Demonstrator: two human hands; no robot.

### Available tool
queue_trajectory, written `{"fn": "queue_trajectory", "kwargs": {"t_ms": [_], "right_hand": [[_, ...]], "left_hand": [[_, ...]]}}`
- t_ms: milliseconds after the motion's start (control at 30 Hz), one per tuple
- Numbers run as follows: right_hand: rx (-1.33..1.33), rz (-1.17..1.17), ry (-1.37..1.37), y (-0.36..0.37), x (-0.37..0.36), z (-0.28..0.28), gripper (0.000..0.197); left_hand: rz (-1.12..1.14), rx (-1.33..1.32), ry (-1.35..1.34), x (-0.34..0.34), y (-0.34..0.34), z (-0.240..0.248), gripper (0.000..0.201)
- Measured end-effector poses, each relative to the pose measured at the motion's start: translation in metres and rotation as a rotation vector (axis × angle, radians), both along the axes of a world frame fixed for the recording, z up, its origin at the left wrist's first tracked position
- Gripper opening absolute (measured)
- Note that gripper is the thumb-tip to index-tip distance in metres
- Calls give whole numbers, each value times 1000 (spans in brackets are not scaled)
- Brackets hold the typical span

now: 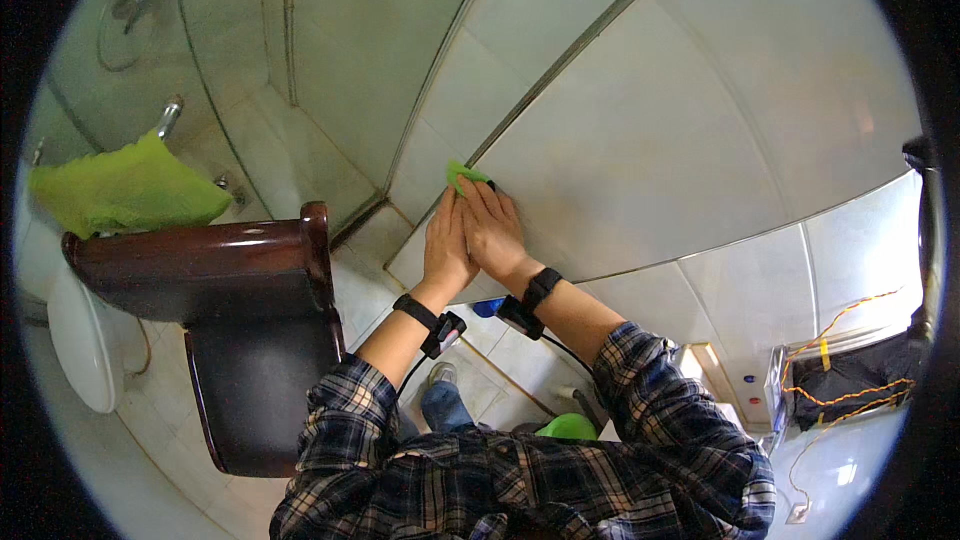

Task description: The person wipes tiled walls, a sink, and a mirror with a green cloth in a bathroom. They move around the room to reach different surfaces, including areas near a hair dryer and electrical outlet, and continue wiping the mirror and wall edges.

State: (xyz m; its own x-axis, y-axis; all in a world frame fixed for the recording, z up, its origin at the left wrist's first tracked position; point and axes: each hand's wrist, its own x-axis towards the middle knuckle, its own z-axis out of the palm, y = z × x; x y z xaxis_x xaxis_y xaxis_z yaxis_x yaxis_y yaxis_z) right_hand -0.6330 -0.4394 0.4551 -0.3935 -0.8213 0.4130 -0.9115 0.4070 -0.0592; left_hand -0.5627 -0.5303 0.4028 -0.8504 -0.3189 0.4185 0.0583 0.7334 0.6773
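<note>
A small bright green cloth [464, 175] is against the metal edge strip of a large white wall panel [640, 130]. My right hand [490, 230] presses on it, fingers stretched and close together, pinning the cloth at their tips. Lying right alongside, palm side against the right hand, my left hand [447, 248] reaches the cloth's lower border with its fingertips. Much of the cloth may be hidden under the fingers. Each wrist wears a black strap with a small device.
To the left stands a dark wooden chair [260, 380], with a yellow-green towel [130, 190] by its back. Behind it are a white toilet [85, 340] and a glass shower screen. A green basin [570, 427] is near my feet. Black plastic with orange twisted wires [850, 390] is at right.
</note>
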Motion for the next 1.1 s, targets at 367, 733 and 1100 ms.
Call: {"fn": "queue_trajectory", "kwargs": {"t_ms": [367, 733, 1100], "right_hand": [[342, 39, -87, 47, 37, -46, 57], [263, 98, -218, -10, 30, -88, 49], [821, 300, 100, 125, 61, -128, 38]], "left_hand": [[-129, 102, -223, 45, 42, -50, 84], [-32, 63, -272, 43, -9, -103, 104], [-242, 408, -332, 91, 138, -155, 100]]}}
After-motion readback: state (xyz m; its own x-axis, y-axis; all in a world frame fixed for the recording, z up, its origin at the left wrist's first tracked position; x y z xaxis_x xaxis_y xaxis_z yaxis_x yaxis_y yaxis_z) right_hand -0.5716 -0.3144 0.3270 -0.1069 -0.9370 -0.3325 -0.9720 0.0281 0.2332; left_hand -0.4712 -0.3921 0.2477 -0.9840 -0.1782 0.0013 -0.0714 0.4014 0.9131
